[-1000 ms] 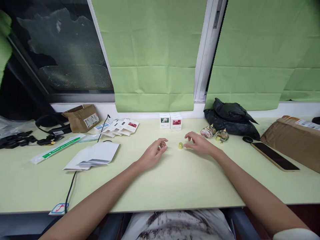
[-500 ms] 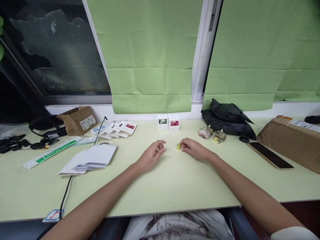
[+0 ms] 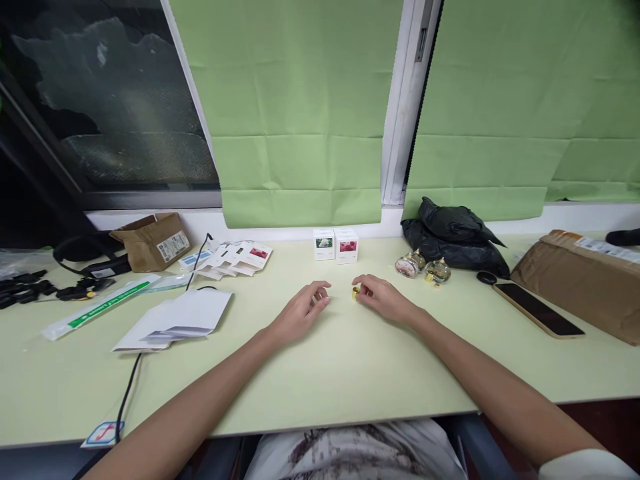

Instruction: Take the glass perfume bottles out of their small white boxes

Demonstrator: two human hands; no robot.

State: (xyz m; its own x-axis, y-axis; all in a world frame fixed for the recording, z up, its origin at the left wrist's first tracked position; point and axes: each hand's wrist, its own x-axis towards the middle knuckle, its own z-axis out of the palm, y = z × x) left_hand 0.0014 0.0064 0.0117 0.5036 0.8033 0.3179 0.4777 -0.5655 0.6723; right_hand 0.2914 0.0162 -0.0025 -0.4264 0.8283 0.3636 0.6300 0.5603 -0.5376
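A small gold cap (image 3: 355, 293) sits near the middle of the table, partly covered by fingertips. My right hand (image 3: 383, 299) has its thumb and fingers closed on the cap, coming from the right. To the left, my left hand (image 3: 304, 309) rests above the table with loosely bent fingers apart and nothing in them. Behind both hands stand two small white boxes, one with a white-flower picture (image 3: 324, 245) and one with a pink-flower picture (image 3: 347, 247). Right of my right hand lie two ornate glass bottles with gold tops, a pinkish one (image 3: 410, 265) and a clear one (image 3: 438, 271).
Black plastic bags (image 3: 453, 233), a phone (image 3: 537, 311) and a brown parcel (image 3: 580, 287) lie on the right. On the left are folded white papers (image 3: 175, 320), several opened white cartons (image 3: 235, 257), a green-striped plastic sleeve (image 3: 103, 307), a brown box (image 3: 153, 241) and a black cable (image 3: 129, 393).
My right hand has shifted slightly left and its fingers have closed on the gold cap, which now shows its open end. My left hand has stayed almost still.
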